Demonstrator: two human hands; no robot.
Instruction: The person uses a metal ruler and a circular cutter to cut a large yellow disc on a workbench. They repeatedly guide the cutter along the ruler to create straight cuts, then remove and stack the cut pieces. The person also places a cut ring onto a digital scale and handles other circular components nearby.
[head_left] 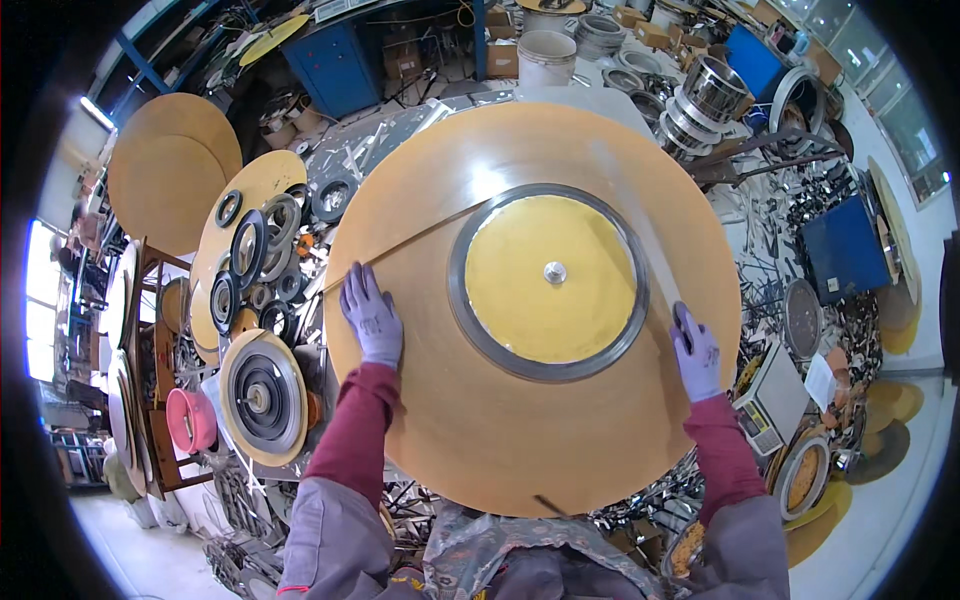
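Observation:
In front of me lies a large tan disc (420, 400). At its middle sits a yellow round plate (510, 310) with a small metal hub (555, 272), ringed by a dark wound coil (466, 325). A thin strip (430, 229) runs from the coil toward the left rim. My left hand (372, 318), purple-gloved, rests flat on the disc with its fingertips at this strip. My right hand (697, 352), gloved alike, is closed at the right side around the lower end of a pale, blurred long strip (640, 225). That strip slants up past the coil.
Rings (249, 243) and a round plate with a dark coil (262, 398) crowd the left. A pink bucket (191, 420) stands beyond. At right are a weighing scale (775, 405) and heaped metal scraps. Metal cylinders (712, 90) and a white bucket (546, 60) stand behind.

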